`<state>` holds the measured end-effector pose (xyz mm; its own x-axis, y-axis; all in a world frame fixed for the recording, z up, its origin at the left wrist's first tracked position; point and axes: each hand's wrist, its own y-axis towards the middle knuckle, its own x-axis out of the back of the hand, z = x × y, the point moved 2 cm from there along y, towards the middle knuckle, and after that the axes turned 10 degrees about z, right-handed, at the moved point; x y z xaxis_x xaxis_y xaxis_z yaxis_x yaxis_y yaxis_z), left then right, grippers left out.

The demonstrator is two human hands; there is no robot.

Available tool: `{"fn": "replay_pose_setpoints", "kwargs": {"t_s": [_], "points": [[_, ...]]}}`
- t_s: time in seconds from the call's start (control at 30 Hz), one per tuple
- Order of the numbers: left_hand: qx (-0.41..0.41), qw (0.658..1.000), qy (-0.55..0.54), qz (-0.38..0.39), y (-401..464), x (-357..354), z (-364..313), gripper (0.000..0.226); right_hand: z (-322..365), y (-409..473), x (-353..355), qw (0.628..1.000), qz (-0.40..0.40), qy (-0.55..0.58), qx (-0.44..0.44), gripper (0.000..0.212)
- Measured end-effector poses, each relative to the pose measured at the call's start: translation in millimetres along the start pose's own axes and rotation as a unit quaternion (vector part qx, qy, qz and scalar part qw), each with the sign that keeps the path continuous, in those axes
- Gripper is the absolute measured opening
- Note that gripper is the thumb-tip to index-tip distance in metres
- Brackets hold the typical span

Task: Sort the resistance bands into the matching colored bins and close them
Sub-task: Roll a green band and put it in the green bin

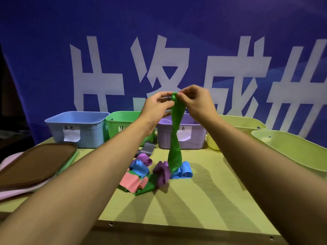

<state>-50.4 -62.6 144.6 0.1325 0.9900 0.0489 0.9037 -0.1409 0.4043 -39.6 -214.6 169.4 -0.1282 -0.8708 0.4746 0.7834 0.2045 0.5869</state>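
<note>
Head view shows both hands raised above the table (203,200), meeting at the top end of a green band (175,138). Left hand (155,106) has its grip pinching the band's upper edge between thumb and fingers, and right hand (196,101) pinches the same end from the other side. From there the band hangs down twisted, its lower end reaching the heap of bands (152,172) on the table, where purple, blue, pink and green pieces lie tangled together. Behind the heap stands a row of open bins: a blue bin (77,128), a green bin (120,124), a purple bin (194,137), then two yellow-green bins (247,124) at the right. Stacked lids (35,161) rest on the table's left side, a brown one uppermost.
</note>
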Motion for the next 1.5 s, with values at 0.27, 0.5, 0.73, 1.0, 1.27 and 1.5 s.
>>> {"fn": "replay_pose_setpoints", "kwargs": {"t_s": [0.27,0.5,0.73,1.0,1.27,1.5], "points": [[0.010,0.998,0.042,0.043,-8,-4,2,0.024,29,13,15,0.998,-0.048,-0.003,0.038,0.021],[-0.002,0.995,0.032,0.089,-13,-4,-3,0.026,30,5,22,0.996,-0.054,0.051,0.047,0.017],[0.061,0.986,0.046,0.146,-31,-11,11,0.021,32,-2,25,0.993,-0.062,0.082,0.055,0.012],[0.218,0.945,0.103,0.220,-73,11,83,0.029,0,-7,50,0.983,-0.174,0.043,-0.039,0.014],[0.317,0.922,0.052,0.217,-78,43,69,0.028,-91,-59,65,0.935,-0.202,0.140,-0.255,0.016],[0.331,0.916,0.190,0.120,-55,59,39,0.030,-119,-103,46,0.898,-0.021,0.243,-0.367,0.023]]}}
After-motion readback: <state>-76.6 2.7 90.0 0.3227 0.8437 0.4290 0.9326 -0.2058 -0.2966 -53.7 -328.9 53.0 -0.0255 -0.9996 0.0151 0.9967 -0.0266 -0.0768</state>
